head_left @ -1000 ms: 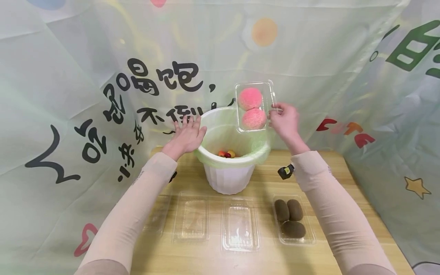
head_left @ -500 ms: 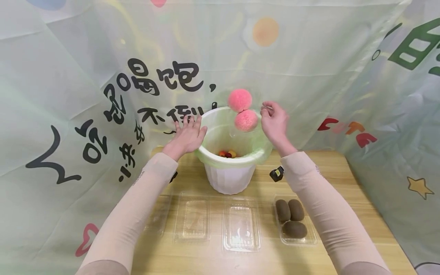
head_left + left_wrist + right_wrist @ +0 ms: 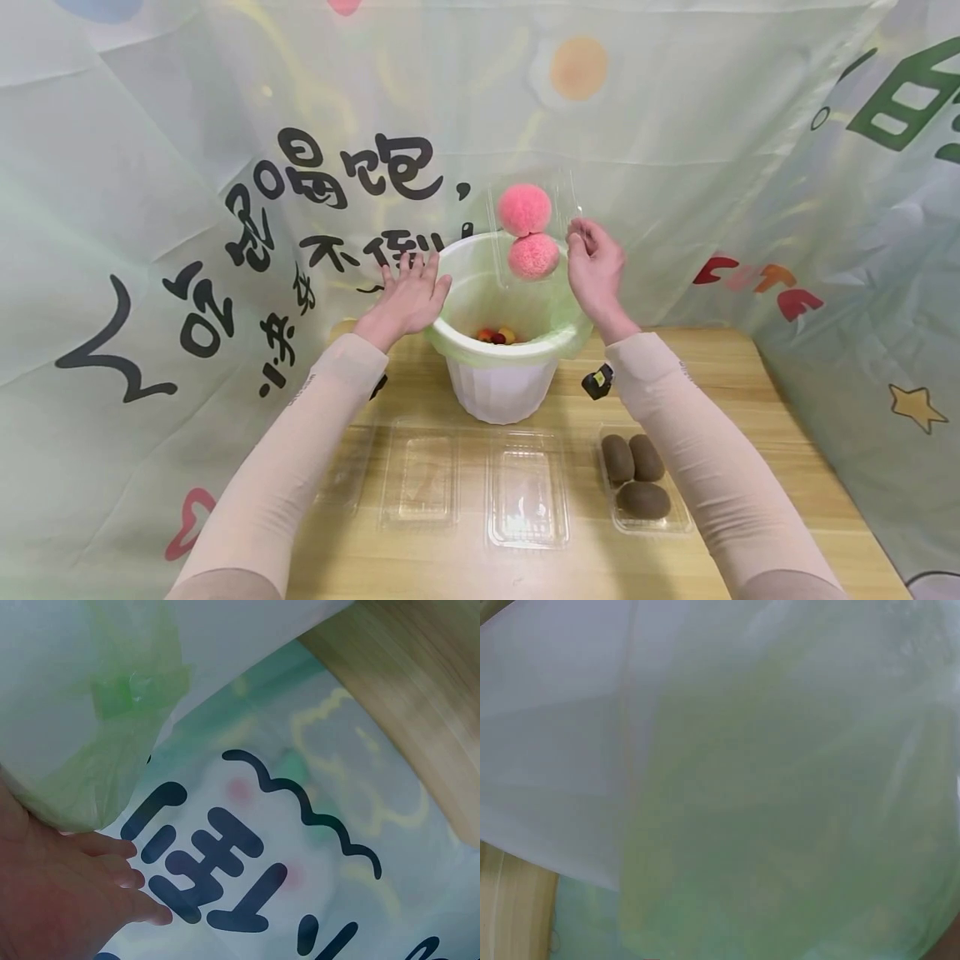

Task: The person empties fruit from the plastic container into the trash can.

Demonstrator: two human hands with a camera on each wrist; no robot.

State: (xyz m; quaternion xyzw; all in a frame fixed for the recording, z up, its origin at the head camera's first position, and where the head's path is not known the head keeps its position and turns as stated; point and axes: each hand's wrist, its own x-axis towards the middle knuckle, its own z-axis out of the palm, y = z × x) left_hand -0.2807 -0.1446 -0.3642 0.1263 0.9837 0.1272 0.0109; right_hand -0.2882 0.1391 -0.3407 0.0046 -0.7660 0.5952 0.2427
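Note:
My right hand (image 3: pixel 597 265) pinches the right edge of a clear plastic box (image 3: pixel 568 193) above the bin's far right rim. Two fuzzy pink balls (image 3: pixel 525 210), like peaches, sit one above the other in the tilted box. The white bin (image 3: pixel 498 387), with a light green liner bag (image 3: pixel 566 337) over its rim, stands on the table. Several small red and yellow fruits (image 3: pixel 497 336) lie inside it. At the bin's left rim, my left hand (image 3: pixel 408 298) has its fingers spread. In the left wrist view its fingertips show below the liner. The right wrist view is mostly filled by the liner.
On the wooden table (image 3: pixel 712 375), a clear box (image 3: pixel 667 517) holds three brown kiwifruits (image 3: pixel 642 500). Bare clear boxes stand in front of the bin, among them a middle box (image 3: pixel 525 492) and a left one (image 3: pixel 420 479). A printed cloth (image 3: pixel 660 108) hangs behind and at both sides.
My right hand has moved left over the bin with the box of pink balls, which now tilts differently. My left hand has stayed at the rim.

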